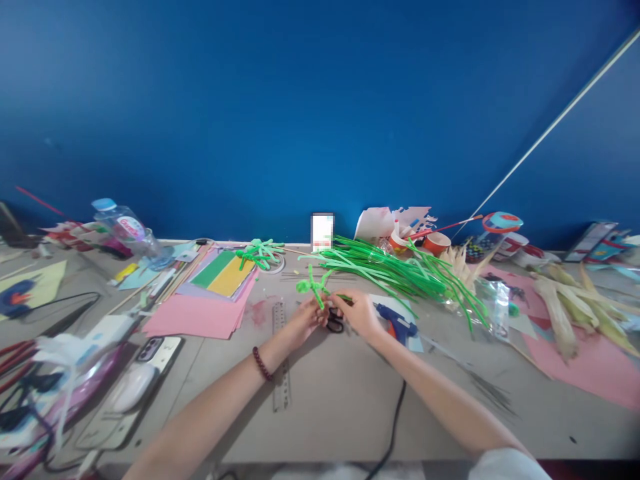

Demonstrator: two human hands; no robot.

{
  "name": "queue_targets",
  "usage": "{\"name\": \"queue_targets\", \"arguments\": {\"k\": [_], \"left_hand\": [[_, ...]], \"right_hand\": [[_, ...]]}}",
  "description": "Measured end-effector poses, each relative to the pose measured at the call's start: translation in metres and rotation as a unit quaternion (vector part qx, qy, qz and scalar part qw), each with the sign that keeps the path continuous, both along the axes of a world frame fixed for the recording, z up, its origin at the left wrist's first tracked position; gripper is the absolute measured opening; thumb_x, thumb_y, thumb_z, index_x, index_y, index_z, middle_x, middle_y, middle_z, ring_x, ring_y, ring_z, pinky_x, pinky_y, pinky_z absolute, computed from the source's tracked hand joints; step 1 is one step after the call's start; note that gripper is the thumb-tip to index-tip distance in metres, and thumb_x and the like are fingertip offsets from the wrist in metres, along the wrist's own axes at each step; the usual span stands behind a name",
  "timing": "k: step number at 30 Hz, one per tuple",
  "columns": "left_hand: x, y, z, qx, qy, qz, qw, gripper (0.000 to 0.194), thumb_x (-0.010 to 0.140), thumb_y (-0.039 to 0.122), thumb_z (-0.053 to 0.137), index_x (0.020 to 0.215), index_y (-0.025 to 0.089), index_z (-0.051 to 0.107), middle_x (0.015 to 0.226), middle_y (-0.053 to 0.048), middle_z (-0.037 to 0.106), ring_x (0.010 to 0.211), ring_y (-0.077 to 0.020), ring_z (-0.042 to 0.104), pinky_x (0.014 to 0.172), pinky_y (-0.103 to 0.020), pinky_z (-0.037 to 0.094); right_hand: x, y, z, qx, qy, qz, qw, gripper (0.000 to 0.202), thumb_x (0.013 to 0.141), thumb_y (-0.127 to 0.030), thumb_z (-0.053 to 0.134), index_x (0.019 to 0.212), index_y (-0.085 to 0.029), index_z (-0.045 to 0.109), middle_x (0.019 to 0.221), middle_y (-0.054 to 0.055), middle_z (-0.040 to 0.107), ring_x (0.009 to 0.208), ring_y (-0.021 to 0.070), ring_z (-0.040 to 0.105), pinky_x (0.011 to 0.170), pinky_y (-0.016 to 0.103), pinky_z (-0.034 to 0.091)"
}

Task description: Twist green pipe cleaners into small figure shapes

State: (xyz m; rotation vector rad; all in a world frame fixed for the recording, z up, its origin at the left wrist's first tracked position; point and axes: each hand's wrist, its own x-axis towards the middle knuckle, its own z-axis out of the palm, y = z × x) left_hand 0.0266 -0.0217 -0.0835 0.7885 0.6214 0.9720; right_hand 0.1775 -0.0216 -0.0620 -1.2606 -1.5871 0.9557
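A small green pipe-cleaner figure (313, 287) with several bent arms rises from between my hands at the middle of the table. My left hand (309, 319), below a dark red bead bracelet (263, 364), is closed around its lower part. Beside it, my right hand (357, 312) pinches at the same figure's lower end, fingertips nearly touching the left ones. Black-handled scissors (335, 321) lie under the hands. A blue glue gun (397, 323) rests just right of my right hand. A clear ruler (281, 360) lies beneath my left wrist.
Long green pipe cleaners (400, 267) are heaped behind and to the right. Pink paper (200, 317) lies left, with a phone (130, 393) nearer. A bottle (123, 223) stands back left. Corn husks (575, 307) lie right. The glue gun's cord (397, 420) runs to the front edge.
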Motion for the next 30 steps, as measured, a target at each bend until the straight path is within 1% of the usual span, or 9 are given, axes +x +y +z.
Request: {"name": "queue_targets", "arguments": {"k": [2, 5, 9, 12, 17, 20, 25, 28, 30], "left_hand": [[0.0, -0.001, 0.001, 0.003, 0.016, 0.029, 0.999, 0.035, 0.064, 0.043, 0.075, 0.083, 0.016, 0.065, 0.067, 0.001, 0.056, 0.054, -0.0078, 0.045, 0.052, -0.022, 0.034], [0.0, -0.003, 0.004, 0.043, 0.042, 0.07, 0.996, 0.032, 0.06, 0.034, 0.079, 0.083, 0.016, 0.065, 0.067, 0.001, 0.057, 0.055, -0.0081, 0.044, 0.055, -0.022, 0.035], [0.002, -0.002, 0.005, 0.08, 0.074, 0.115, 0.987, 0.02, 0.064, 0.032, 0.076, 0.069, 0.016, 0.064, 0.062, 0.001, 0.055, 0.056, -0.01, 0.045, 0.056, -0.024, 0.035], [0.002, -0.001, 0.001, 0.046, 0.052, 0.129, 0.989, 0.018, 0.061, 0.029, 0.077, 0.068, 0.017, 0.065, 0.064, 0.001, 0.057, 0.06, -0.0114, 0.047, 0.058, -0.025, 0.036], [0.001, -0.001, -0.002, -0.014, -0.013, 0.09, 0.996, 0.021, 0.061, 0.029, 0.079, 0.072, 0.016, 0.066, 0.073, -0.003, 0.062, 0.07, -0.0144, 0.054, 0.065, -0.027, 0.041], [0.0, 0.0, 0.003, -0.004, -0.041, 0.044, 0.998, 0.022, 0.061, 0.031, 0.078, 0.068, 0.015, 0.064, 0.064, -0.002, 0.06, 0.062, -0.0137, 0.053, 0.06, -0.027, 0.041], [-0.001, -0.002, 0.013, 0.017, -0.045, -0.039, 0.998, 0.029, 0.062, 0.039, 0.077, 0.068, 0.014, 0.064, 0.056, -0.001, 0.057, 0.054, -0.0149, 0.052, 0.057, -0.031, 0.042], [-0.002, -0.004, 0.015, 0.021, -0.043, -0.038, 0.998, 0.029, 0.061, 0.039, 0.077, 0.063, 0.015, 0.061, 0.057, 0.0, 0.057, 0.057, -0.014, 0.051, 0.06, -0.029, 0.041], [-0.003, -0.004, 0.014, 0.014, -0.047, -0.032, 0.998, 0.028, 0.061, 0.038, 0.078, 0.065, 0.015, 0.062, 0.058, 0.001, 0.056, 0.059, -0.013, 0.05, 0.062, -0.028, 0.04]], "right_hand": [[0.006, 0.0, 0.002, 0.125, -0.101, -0.018, 0.987, 0.026, 0.085, -0.039, 0.053, 0.075, -0.02, 0.067, 0.069, 0.005, 0.065, 0.063, 0.0182, 0.058, 0.061, 0.029, 0.043], [0.011, -0.003, -0.002, 0.226, -0.211, 0.009, 0.951, 0.026, 0.09, -0.033, 0.046, 0.084, -0.019, 0.067, 0.079, 0.01, 0.066, 0.075, 0.0215, 0.059, 0.071, 0.033, 0.043], [0.008, -0.007, -0.011, 0.274, -0.276, 0.049, 0.92, 0.032, 0.094, -0.028, 0.037, 0.088, -0.017, 0.066, 0.079, 0.012, 0.066, 0.074, 0.0208, 0.058, 0.069, 0.032, 0.042], [0.003, -0.007, -0.012, 0.26, -0.248, 0.055, 0.931, 0.032, 0.093, -0.029, 0.038, 0.084, -0.017, 0.067, 0.081, 0.011, 0.067, 0.075, 0.0203, 0.059, 0.07, 0.032, 0.043], [-0.002, -0.003, -0.006, 0.061, -0.092, 0.047, 0.993, 0.027, 0.084, -0.038, 0.053, 0.071, -0.018, 0.067, 0.066, 0.005, 0.066, 0.058, 0.0162, 0.058, 0.056, 0.027, 0.043], [-0.004, -0.001, -0.004, -0.116, 0.05, 0.074, 0.989, 0.038, 0.075, -0.051, 0.06, 0.06, -0.016, 0.063, 0.052, 0.001, 0.06, 0.042, 0.0114, 0.05, 0.043, 0.024, 0.037], [-0.006, -0.004, -0.003, -0.302, 0.27, 0.168, 0.899, 0.039, 0.069, -0.051, 0.069, 0.064, -0.014, 0.058, 0.052, -0.001, 0.056, 0.042, 0.0071, 0.047, 0.038, 0.018, 0.03], [-0.009, -0.008, -0.003, -0.376, 0.371, 0.208, 0.824, 0.032, 0.068, -0.041, 0.074, 0.069, -0.015, 0.055, 0.053, -0.005, 0.05, 0.042, 0.0035, 0.04, 0.036, 0.015, 0.023], [-0.011, -0.01, -0.004, -0.394, 0.402, 0.221, 0.797, 0.03, 0.068, -0.036, 0.076, 0.071, -0.015, 0.054, 0.053, -0.006, 0.047, 0.041, 0.0023, 0.035, 0.036, 0.014, 0.02]]}}
